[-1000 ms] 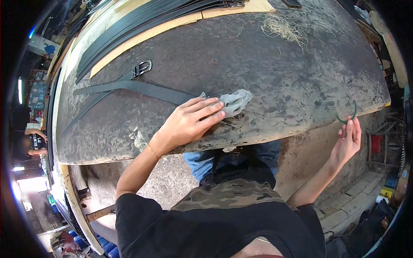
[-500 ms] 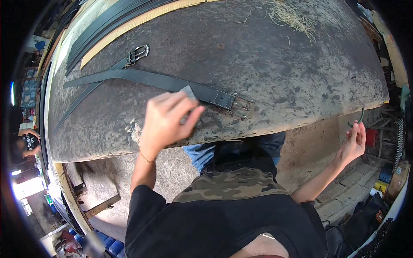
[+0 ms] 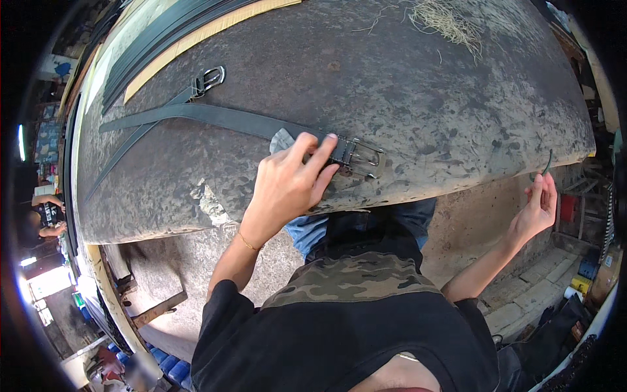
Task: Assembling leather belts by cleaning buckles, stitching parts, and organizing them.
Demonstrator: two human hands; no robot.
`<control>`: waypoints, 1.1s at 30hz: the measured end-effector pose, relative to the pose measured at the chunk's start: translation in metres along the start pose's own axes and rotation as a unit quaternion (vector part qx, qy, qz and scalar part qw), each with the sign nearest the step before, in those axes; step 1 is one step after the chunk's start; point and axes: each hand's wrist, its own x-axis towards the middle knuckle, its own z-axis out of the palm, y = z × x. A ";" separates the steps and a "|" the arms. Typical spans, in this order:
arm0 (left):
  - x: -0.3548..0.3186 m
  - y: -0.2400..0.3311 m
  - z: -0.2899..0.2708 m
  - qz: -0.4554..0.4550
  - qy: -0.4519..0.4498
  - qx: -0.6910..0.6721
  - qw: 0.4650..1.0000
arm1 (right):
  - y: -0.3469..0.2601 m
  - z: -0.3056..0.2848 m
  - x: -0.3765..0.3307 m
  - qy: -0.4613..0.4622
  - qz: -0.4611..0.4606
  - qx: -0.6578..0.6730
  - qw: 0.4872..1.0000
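A black leather belt lies across the worktable, its silver buckle toward the middle. My left hand rests on the belt close to the buckle, fingers bent and thumb at the near edge. A crumpled grey scrap, like cloth, sticks out from under its fingers. At the table's right front edge, my right hand pinches a thin, dark, curved strip between thumb and fingertips. A second black belt crosses beneath the first, its own buckle lying farther back.
The worn dark tabletop has a rounded front edge. Long black straps are stacked at the back left. A tangle of pale thread lies at the back. Torn paper-like scraps sit near the front. Another person is far left.
My left hand has slid right along the belt toward the buckle with the grey cloth. My right hand has barely moved; the dark strip now stands higher above its fingertips.
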 end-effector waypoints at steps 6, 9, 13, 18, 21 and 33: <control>0.004 -0.001 -0.006 -0.059 -0.048 -0.006 0.997 | -0.001 -0.013 0.007 0.006 -0.062 -0.078 0.995; 0.015 -0.003 -0.017 -0.033 -0.076 -0.039 0.996 | 0.000 -0.023 0.008 0.018 -0.061 -0.144 0.988; 0.029 -0.025 -0.028 0.041 -0.138 -0.059 0.988 | 0.001 -0.014 0.004 -0.053 -0.030 -0.224 0.973; 0.062 -0.024 -0.022 0.151 -0.099 -0.016 0.984 | 0.002 -0.009 0.002 0.047 -0.141 -0.193 0.970; 0.085 -0.016 -0.015 0.168 -0.097 -0.032 0.980 | 0.002 -0.007 0.003 0.091 -0.270 -0.218 0.933; 0.119 -0.032 0.047 0.151 0.071 -0.019 0.986 | 0.008 -0.018 0.018 -0.001 -0.009 -0.044 0.999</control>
